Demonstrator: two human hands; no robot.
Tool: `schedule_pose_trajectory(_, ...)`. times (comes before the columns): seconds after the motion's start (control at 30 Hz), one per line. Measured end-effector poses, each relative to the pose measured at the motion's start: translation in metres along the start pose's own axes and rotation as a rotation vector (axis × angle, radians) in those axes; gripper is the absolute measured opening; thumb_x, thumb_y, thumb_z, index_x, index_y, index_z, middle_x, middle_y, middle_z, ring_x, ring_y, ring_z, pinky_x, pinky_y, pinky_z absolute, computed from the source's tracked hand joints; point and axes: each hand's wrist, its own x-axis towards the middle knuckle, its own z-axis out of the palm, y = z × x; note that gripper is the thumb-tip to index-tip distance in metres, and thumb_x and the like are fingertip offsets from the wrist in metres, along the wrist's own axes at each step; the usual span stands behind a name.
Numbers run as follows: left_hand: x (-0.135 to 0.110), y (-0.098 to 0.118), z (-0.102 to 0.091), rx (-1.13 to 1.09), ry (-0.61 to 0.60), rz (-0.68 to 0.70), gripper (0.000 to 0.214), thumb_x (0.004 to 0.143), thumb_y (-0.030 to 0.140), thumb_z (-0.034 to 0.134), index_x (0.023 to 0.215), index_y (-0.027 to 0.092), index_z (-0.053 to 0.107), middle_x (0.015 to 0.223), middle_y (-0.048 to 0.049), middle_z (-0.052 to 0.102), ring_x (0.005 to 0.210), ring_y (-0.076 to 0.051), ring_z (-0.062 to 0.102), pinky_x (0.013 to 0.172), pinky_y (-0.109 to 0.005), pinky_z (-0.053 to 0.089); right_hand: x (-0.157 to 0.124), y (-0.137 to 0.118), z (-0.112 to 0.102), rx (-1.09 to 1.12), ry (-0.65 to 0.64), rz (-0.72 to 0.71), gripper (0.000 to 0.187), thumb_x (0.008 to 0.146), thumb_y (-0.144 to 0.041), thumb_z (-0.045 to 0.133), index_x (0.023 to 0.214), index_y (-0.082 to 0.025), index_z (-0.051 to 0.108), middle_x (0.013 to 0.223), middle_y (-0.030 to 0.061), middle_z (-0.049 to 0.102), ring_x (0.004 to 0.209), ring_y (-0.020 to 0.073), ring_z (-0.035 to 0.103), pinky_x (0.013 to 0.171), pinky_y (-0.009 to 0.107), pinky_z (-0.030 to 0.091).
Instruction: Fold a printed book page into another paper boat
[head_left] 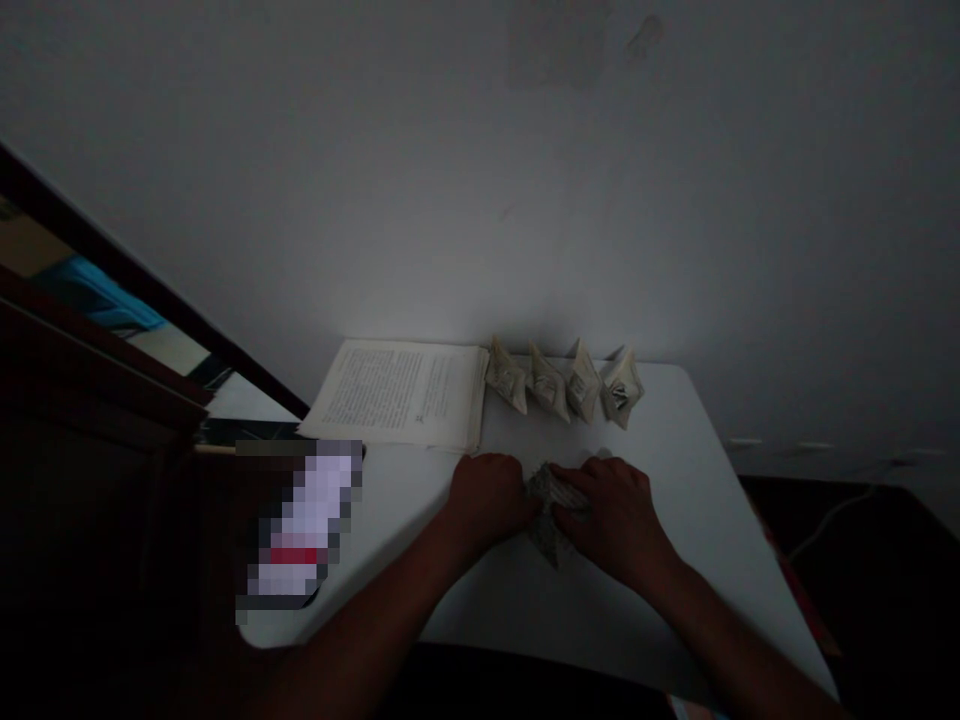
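Note:
Both my hands rest on a small white table [675, 480] in dim light. My left hand [486, 496] and my right hand [611, 515] pinch a partly folded piece of printed paper [550, 525] between them, fingers closed on its top edge. The paper's lower point sticks out below my fingers. At the table's far edge stands a row of several finished folded paper shapes [564, 385], pointed and made of printed pages.
An open book of printed pages [401, 392] lies at the table's far left. A blurred-out object [304, 525] lies at the left edge. A dark wooden frame [97, 380] stands to the left, and a bare wall [480, 180] is behind.

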Motion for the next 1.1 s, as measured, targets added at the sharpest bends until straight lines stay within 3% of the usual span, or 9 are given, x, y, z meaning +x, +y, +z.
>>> schedule_pose_trajectory(1.1, -0.007, -0.017, -0.003, -0.059, -0.058, -0.02, 0.032, 0.075, 0.046, 0.054, 0.076, 0.018, 0.069, 0.082, -0.0087, 0.068, 0.082, -0.024, 0.062, 0.073, -0.034, 0.046, -0.001, -0.002, -0.003, -0.009, -0.01, 0.006, 0.042, 0.072, -0.034, 0.063, 0.113, -0.03, 0.061, 0.086, 0.0039, 0.058, 0.091, 0.0251, 0.049, 0.084, 0.04, 0.029)
